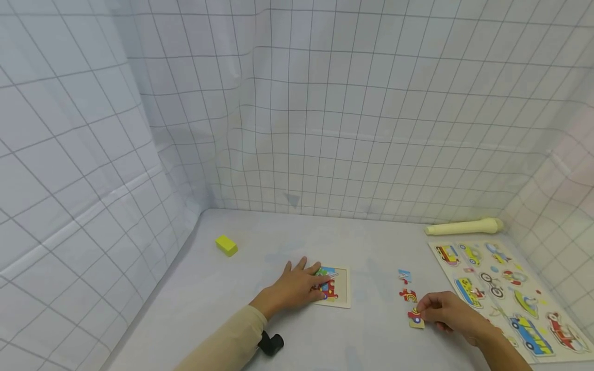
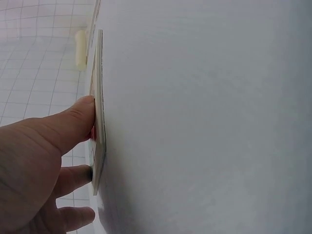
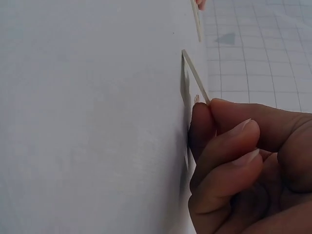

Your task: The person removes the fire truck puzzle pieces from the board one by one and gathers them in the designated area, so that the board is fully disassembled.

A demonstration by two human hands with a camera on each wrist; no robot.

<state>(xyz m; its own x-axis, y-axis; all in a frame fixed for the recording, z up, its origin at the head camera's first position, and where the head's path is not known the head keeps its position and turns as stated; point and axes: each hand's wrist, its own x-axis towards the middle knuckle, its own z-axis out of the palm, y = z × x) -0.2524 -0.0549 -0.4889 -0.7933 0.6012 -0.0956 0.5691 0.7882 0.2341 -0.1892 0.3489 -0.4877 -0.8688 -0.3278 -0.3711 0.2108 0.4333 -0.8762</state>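
A square wooden puzzle tray (image 1: 342, 299) lies mid-table, with colourful pieces fitted in its left part and bare wood on its right. My left hand (image 1: 297, 288) rests across the tray's left side with fingers spread. In the left wrist view, the thumb (image 2: 73, 122) presses on the tray's face. At the right, my right hand (image 1: 452, 314) pinches a jigsaw piece (image 1: 416, 319) of red, yellow and blue between thumb and fingers. The right wrist view shows that piece (image 3: 196, 75) tilted, one edge at the tabletop. Beyond it lie a red piece (image 1: 408, 295) and a blue-and-white piece (image 1: 404, 276).
A large board of vehicle pictures (image 1: 503, 304) covers the table's right side. Behind it lies a cream-coloured microphone-shaped object (image 1: 464, 226). A yellow block (image 1: 226, 246) sits at the back left. Near the left forearm is a black object (image 1: 271, 343). Gridded white curtains (image 1: 325, 113) surround the table.
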